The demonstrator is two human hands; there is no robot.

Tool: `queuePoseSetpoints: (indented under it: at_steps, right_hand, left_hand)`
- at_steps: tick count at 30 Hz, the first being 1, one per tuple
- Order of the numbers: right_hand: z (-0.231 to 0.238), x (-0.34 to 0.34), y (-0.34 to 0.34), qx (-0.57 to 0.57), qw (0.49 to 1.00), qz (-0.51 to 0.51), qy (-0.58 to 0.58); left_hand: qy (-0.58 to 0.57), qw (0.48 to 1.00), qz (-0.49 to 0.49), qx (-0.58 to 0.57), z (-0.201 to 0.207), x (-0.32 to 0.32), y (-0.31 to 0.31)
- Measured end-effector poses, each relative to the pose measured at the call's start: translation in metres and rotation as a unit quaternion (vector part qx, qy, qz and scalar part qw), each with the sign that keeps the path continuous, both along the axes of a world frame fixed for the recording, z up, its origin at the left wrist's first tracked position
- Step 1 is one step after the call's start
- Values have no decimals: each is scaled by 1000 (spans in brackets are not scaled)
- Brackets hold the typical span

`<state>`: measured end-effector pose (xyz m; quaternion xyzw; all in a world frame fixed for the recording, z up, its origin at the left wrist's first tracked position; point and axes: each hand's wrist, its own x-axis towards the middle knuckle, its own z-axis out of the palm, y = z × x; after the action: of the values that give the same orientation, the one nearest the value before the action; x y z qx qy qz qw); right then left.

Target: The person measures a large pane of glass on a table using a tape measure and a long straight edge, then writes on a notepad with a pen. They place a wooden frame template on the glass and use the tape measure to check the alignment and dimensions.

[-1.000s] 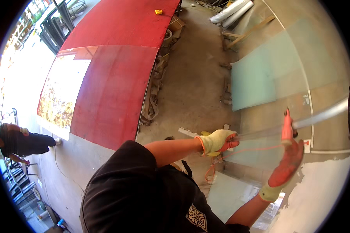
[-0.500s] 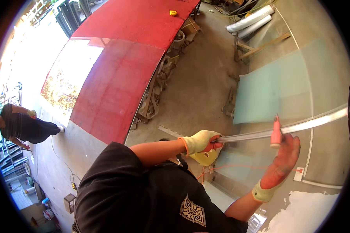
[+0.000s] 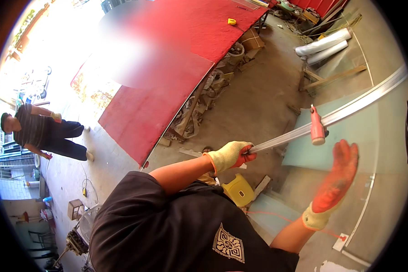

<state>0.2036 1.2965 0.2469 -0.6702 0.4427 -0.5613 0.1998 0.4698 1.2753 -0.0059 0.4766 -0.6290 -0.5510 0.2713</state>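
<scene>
Readable words or numbers: none. Graphic mark, one: emblem [image 3: 229, 244], diamond-shaped, pale on dark, slightly tilted; angular, maze-like lines set about a rounded centre, framed by a pale border. Location: front of the black shirt [image 3: 154, 217], near side of the scene. Lettering within it: none discernible.

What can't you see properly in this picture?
Head view, silvery strip: far end cut off by the dark rim.
Head view, strip inside the left grip: hidden by the grip itself.
Head view, red table: partly covered by a cloudy blur.
Head view, strip behind the red tool: the tool hides it.
</scene>
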Motion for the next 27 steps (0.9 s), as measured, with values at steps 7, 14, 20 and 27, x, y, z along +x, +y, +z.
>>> queuePoseSetpoints:
  at_steps: [7,14,20,27]
  right_hand:
    - [30,7,-96,-27,999,-37,3]
    - [54,-56,-155,2,987,-17,-161]
    - [103,-146,-175,59,995,-84,17]
    - [17,-258,-179,186,900,-391,50]
  left_hand:
    - [-61,994,-88,-24,-42,-28,-57]
    - [8,980,-191,60,-48,-71,-137]
    - [-184,887,-422,-10,-85,-174,-217]
    - [-129,946,-294,-42,-116,-250,-272]
